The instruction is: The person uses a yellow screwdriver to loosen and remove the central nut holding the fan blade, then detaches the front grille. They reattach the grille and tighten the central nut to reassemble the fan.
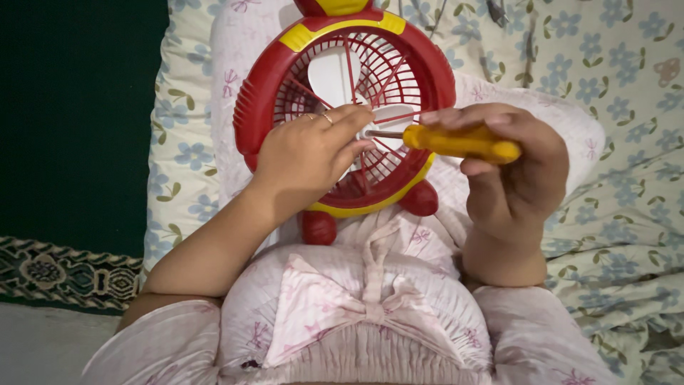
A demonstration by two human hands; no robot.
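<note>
A bed [627, 235] with a floral sheet carries everything. On the person's lap, toward the bed's left edge, lies a round red and yellow fan [256, 114], grille up, so its centre faces the tools. The left hand [306, 153] rests on the grille, its grip pinched together at the hub, seemingly steadying it. The right hand [516, 178] has its grip wrapped tight round a yellow-handled screwdriver [459, 141], held level so the metal tip meets the white hub [374, 132].
</note>
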